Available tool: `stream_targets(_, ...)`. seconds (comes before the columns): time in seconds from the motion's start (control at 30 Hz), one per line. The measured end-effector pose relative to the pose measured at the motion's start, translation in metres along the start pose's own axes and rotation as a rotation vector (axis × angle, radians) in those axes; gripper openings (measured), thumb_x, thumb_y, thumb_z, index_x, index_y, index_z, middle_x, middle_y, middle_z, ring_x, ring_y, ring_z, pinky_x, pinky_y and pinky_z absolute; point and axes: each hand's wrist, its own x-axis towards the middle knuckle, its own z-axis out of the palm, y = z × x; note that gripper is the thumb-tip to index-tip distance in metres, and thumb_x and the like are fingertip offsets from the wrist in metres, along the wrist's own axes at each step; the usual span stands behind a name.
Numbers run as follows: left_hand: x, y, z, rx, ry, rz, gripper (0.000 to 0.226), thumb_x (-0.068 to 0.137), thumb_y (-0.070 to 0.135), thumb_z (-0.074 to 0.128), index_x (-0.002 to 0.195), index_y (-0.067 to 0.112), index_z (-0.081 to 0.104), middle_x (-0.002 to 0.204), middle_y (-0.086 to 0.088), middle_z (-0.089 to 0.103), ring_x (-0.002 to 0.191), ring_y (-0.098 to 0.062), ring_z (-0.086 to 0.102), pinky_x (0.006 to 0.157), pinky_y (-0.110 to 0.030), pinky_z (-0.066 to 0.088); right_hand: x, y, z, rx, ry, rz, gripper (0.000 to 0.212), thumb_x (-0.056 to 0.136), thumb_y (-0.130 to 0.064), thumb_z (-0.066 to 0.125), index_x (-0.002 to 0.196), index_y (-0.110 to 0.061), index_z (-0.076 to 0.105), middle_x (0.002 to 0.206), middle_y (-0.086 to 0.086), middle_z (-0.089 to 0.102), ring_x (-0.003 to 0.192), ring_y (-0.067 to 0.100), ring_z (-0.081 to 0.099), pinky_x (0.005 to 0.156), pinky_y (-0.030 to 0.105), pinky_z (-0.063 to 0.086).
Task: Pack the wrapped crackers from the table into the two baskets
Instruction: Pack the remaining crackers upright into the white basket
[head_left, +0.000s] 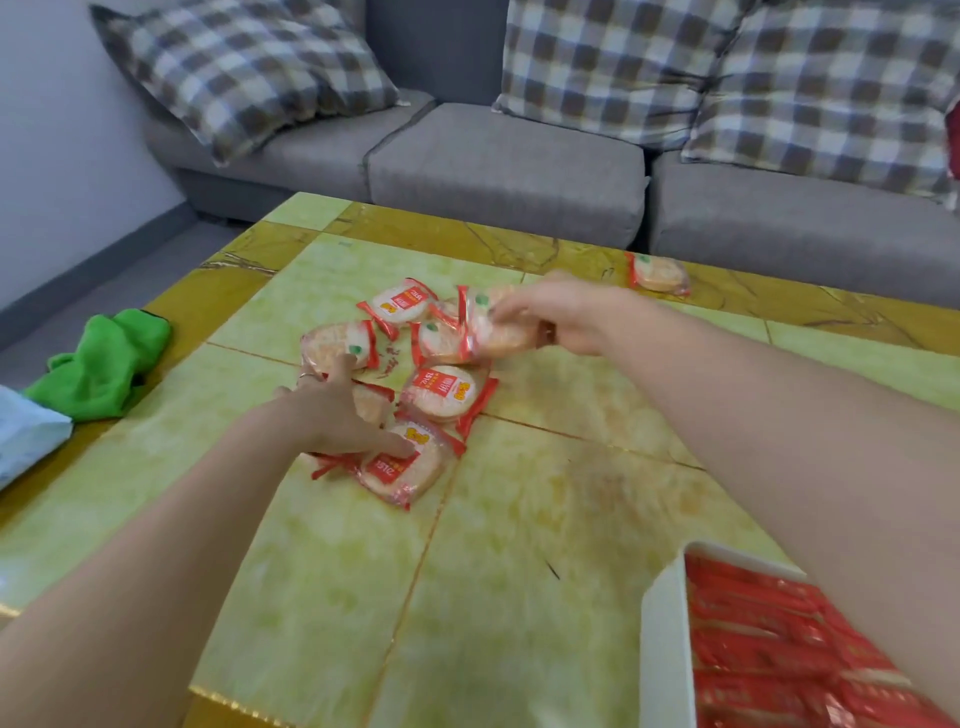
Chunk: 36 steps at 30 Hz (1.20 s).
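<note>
right hand (563, 317) grips cracker pack (498, 332); left hand (337, 410) on pile (415, 395)

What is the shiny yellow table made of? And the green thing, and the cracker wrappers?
The table looks like glossy stone or marble-look tile: veins, seams between slabs, soft reflections. It could be a printed imitation. The green thing looks like soft fleecy cloth, since it lies crumpled in folds. The cracker wrappers look like thin clear plastic film with red printed ends; you can see the crackers through them.
</note>
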Motion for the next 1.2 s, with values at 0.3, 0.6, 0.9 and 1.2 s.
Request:
stream_targets(0.3, 0.013, 0.002, 0.005, 0.005, 0.03, 0.084, 0.143, 0.048, 0.085, 0.075, 0.158, 0.022, 0.009, 0.15, -0.017, 0.042, 0.141, -0.038, 0.034, 0.108, -0.046, 0.039, 0.061, -0.022, 0.046, -0.451, 0.087, -0.03, 0.074, 0.059, -0.056, 0.068, 0.12, -0.014, 0.063, 0.131, 0.02, 0.056, 0.109, 0.03, 0.06, 0.079, 0.026, 0.048)
stream_targets(0.6, 0.003, 0.001, 0.009, -0.059, 0.042, 0.161, 0.139, 0.049, 0.079, 0.08, 0.155, 0.019, 0.013, 0.141, -0.014, 0.051, 0.126, -0.031, 0.052, 0.092, -0.038, 0.047, 0.027, -0.018, 0.042, -0.506, -0.288, -0.009, 0.053, 0.08, -0.034, 0.078, 0.125, -0.029, 0.051, 0.112, 0.003, 0.06, 0.07, 0.015, 0.052, 0.054, 0.025, 0.035)
stream_targets(0.9, -0.029, 0.001, 0.027, -0.01, 0.076, 0.062, 0.13, 0.054, 0.086, 0.07, 0.153, 0.026, 0.011, 0.147, -0.029, 0.031, 0.112, -0.039, 0.059, 0.086, -0.043, 0.055, -0.027, -0.005, 0.031, -0.669, -0.446, 0.254, 0.073, 0.048, -0.039, 0.09, 0.116, -0.028, 0.064, 0.138, 0.003, 0.053, 0.125, 0.032, 0.051, 0.098, 0.055, 0.053)
stream_targets(1.2, -0.081, 0.016, 0.061, 0.109, -0.03, 0.114, 0.147, 0.048, 0.097, 0.059, 0.156, 0.034, -0.02, 0.162, -0.018, -0.026, 0.151, -0.047, -0.007, 0.115, -0.059, 0.029, -0.053, -0.005, 0.041, -0.75, -0.465, 0.26, 0.064, 0.063, -0.038, 0.089, 0.119, -0.026, 0.06, 0.127, 0.008, 0.055, 0.127, 0.03, 0.049, 0.091, 0.055, 0.056)
